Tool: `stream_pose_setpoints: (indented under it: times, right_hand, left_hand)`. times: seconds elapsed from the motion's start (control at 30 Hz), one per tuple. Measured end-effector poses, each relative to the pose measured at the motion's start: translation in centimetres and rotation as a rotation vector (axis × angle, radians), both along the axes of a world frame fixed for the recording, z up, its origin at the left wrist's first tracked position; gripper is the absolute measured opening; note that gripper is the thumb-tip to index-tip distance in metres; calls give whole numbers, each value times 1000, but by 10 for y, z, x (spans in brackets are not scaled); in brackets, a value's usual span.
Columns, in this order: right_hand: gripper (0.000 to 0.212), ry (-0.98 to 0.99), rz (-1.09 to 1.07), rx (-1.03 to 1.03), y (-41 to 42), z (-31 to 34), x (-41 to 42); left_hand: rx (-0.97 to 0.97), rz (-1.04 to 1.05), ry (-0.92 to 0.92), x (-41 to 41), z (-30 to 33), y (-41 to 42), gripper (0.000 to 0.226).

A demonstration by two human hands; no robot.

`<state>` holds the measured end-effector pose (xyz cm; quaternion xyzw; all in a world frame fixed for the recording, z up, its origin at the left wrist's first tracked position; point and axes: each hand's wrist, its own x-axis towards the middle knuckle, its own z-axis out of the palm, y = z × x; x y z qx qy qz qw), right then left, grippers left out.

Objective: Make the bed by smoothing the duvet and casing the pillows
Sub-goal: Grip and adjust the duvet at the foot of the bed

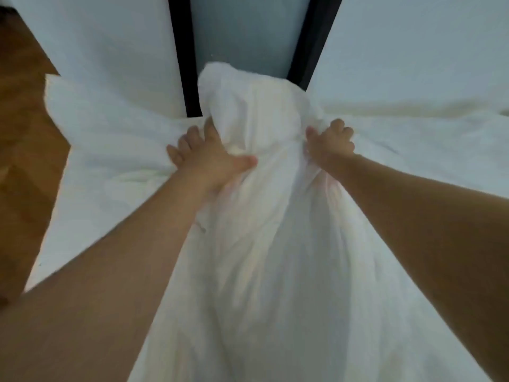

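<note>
Left hand (210, 164) grip clenched on bunched white duvet (264, 216), right hand (329, 146) gripping its other side

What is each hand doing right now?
Left hand: closed, gripping the bunched white bedding.
Right hand: closed, gripping the same bedding.

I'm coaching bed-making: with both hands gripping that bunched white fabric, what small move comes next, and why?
Probably draw the left hand and right hand apart and shake: the duvet is bunched into a hump between them, not lying flat.
</note>
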<state>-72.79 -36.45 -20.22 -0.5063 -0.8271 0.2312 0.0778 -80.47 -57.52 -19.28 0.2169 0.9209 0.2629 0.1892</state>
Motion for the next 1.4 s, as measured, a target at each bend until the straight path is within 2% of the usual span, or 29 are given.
stream_pose_setpoints:
  times: [0.03, 0.07, 0.1, 0.17, 0.23, 0.3, 0.37, 0.4, 0.47, 0.53, 0.57, 0.63, 0.67, 0.73, 0.8, 0.9, 1.0, 1.07, 1.17, 1.23, 1.27, 1.33, 1.4]
  right_hand:
    - [71, -48, 100, 43, -14, -20, 0]
    - [74, -88, 248, 85, -30, -41, 2]
    - [76, -126, 392, 117, -46, -65, 5]
    - [76, -159, 500, 192, -68, -106, 18]
    - [72, -119, 435, 314, -75, -135, 24]
    - [68, -85, 403, 404, -71, -149, 22]
    - [66, -38, 404, 416, -63, -155, 17]
    - [66, -5, 397, 419, -59, -158, 15]
    - [65, 46, 389, 429, -55, -161, 12]
    - [65, 68, 376, 439, -54, -161, 8]
    - [65, 65, 369, 439, -53, -159, 6]
    - [65, 76, 360, 447, -53, -158, -1]
    - [65, 90, 356, 458, -51, -159, -4]
    - [65, 99, 364, 465, -49, -166, -4]
    - [63, 119, 355, 482, -49, -172, -5]
    - [54, 164, 303, 530, -44, -180, -8]
    - [41, 107, 285, 471, -39, -173, -13]
    - [42, 46, 318, 389, -35, -152, -17]
    - [38, 160, 415, 283, -26, -91, -48]
    - [35, 276, 421, 325, -25, -60, -81]
    - [33, 286, 413, 354, -26, -59, -94]
    - [31, 152, 409, 359, -28, -91, -107]
    - [34, 51, 406, 384, -33, -141, -105]
  left_hand:
    - [-325, -51, 73, 16, -40, -10, 121]
    - [-493, -136, 91, 31, -73, -14, 117]
    - [-534, -172, 136, 39, -97, -13, 112]
    - [-487, -171, 171, 38, -113, 0, 104]
    - [-487, -186, 175, 18, -108, 16, 105]
    - [-435, -190, 316, 2, -103, 13, 105]
    - [-381, -52, 444, -8, -104, -9, 98]
    - [-373, 58, 451, -14, -105, -21, 92]
    - [-327, 157, 456, -32, -106, -38, 60]
    - [-137, 152, 571, -57, -90, -39, 23]
    - [-22, 179, 654, -68, -75, -36, 19]
    - [90, 335, 770, -88, -57, -28, 22]
    - [75, 406, 762, -95, -67, -24, 20]
    - [-131, 485, 675, -93, -106, -15, 20]
    - [-308, 477, 632, -93, -148, -10, 22]
    - [-355, 416, 672, -98, -164, 1, 18]
    - [-304, 332, 565, -97, -148, -2, 20]
    - [-307, 265, 470, -101, -125, -13, 25]
    - [-306, 241, 691, -129, -75, -42, 25]
    - [-285, 313, 808, -161, -48, -57, 29]
    - [-271, 408, 784, -179, -44, -63, 33]
    - [-256, 650, 646, -207, -65, -75, 40]
    - [-326, 664, 546, -206, -117, -83, 45]
